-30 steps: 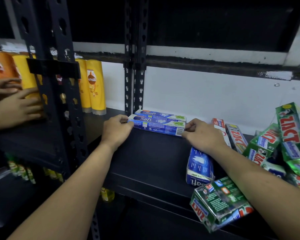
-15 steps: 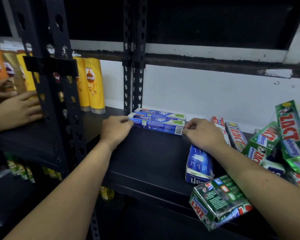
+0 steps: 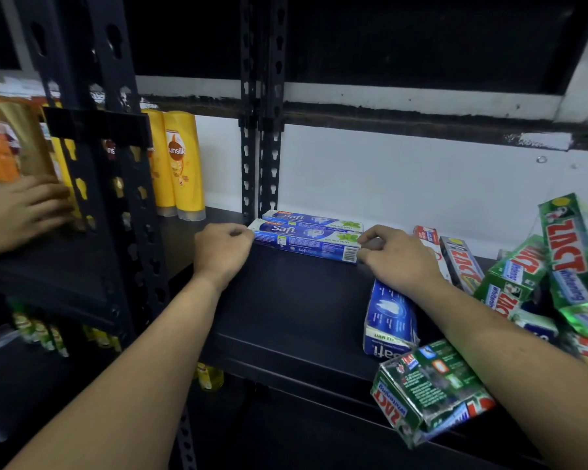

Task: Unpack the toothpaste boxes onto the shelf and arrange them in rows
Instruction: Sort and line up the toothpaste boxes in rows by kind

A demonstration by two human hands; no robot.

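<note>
Two blue Safi toothpaste boxes lie lengthwise at the back of the black shelf (image 3: 286, 317), one behind the other. My left hand (image 3: 223, 252) pinches the left end of the front Safi box (image 3: 306, 244), and my right hand (image 3: 396, 256) pinches its right end. The rear Safi box (image 3: 314, 219) lies against the wall. A third blue Safi box (image 3: 387, 317) lies end-on under my right forearm. Green shrink-wrapped Zact packs (image 3: 431, 391) sit at the shelf's front right edge.
More green Zact packs (image 3: 571, 266) are heaped at the right, with single Zact boxes (image 3: 462, 262) beside them. Yellow Sunsilk bottles (image 3: 180, 164) stand on the neighbouring shelf, left of the black uprights (image 3: 262, 130). Another person's hand (image 3: 24, 208) touches products at far left.
Both hands stay at the ends of the front Safi box, which sits slightly closer to the rear box. The other person's hand has shifted along the products at left.
</note>
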